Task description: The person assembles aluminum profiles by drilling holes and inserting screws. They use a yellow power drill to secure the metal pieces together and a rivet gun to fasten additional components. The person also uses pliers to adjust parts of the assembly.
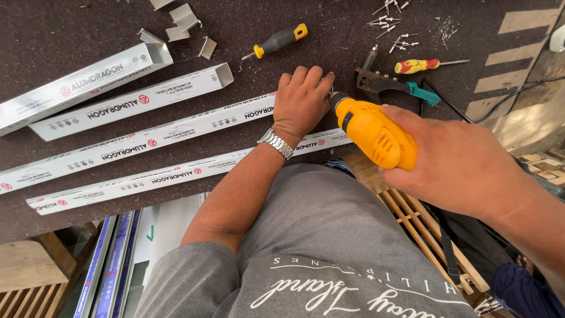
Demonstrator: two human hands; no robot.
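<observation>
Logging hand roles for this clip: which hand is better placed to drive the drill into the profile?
The right hand: it already grips the yellow drill, tip at the aluminium profile. The left hand lies flat, holding it down.

drill [376,132]: yellow | profiles [170,126]: white, red-black print | worktop [70,29]: dark brown, speckled | screwdriver [278,41]: black-yellow

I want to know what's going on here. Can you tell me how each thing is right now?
Left hand: flat, pressing down on a profile.
Right hand: gripping the drill.
Drill: held, tip at the profile beside the left hand.
Profiles: lying side by side on the table, wrapped in printed film.
Screwdrivers: lying unused.
Rivet tool: lying on the table.
Rivets: scattered loose.
Offcuts: scattered.
</observation>
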